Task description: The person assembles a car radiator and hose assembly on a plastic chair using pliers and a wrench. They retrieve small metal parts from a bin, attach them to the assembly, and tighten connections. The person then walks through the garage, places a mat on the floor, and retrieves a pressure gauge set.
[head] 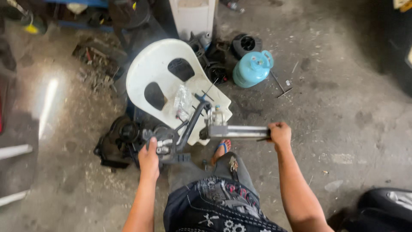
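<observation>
Both hands' fingers grip: left hand (149,158) black bracket (168,144), right hand (280,133) metal bar (238,132).

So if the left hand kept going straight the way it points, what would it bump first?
Probably the white plastic chair, just past the metal hose assembly the left hand grips; depth is hard to judge.

Seen from above my lap, my left hand (149,158) grips the dark metal pump assembly (168,145) at the near edge of the overturned white plastic chair (159,71), while my right hand (280,133) closes on the far end of a flat metal bar (238,132) reaching out from that chair's right side. A clear plastic bag (183,99) lies on the chair. Beyond the chair, to its right, a teal gas cylinder (252,68) lies on the stained concrete floor (343,107).
</observation>
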